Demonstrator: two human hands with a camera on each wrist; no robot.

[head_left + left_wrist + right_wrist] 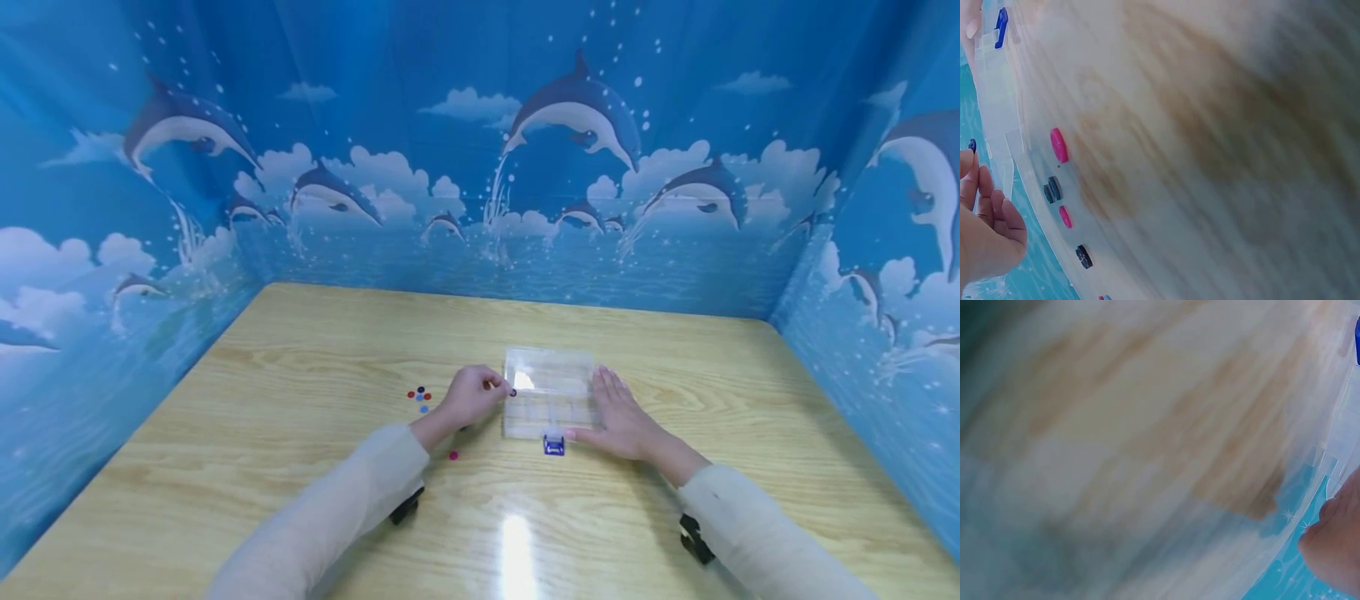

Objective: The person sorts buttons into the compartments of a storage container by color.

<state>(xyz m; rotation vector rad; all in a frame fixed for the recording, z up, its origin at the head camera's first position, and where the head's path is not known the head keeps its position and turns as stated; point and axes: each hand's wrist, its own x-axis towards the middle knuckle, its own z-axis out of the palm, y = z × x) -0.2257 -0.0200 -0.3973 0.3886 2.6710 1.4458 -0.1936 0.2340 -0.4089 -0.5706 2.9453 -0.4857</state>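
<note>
My left hand [471, 395] pinches a small dark round disc [513, 392] between thumb and fingertip, at the left edge of a clear plastic compartment box [551, 427]. In the left wrist view the same disc [972, 145] stands on edge at the fingertips. My right hand [624, 421] lies with straight fingers along the right side of the box, its thumb near the front edge. A blue latch [554, 446] sticks out at the box's front. The right wrist view shows only part of the right hand [1337, 540].
Several small red, black and blue discs [420, 397] lie left of the left hand. A pink disc [453, 456] lies nearer, below the left wrist. The wooden table [337, 333] ends at a blue dolphin-print curtain [480, 250] on three sides.
</note>
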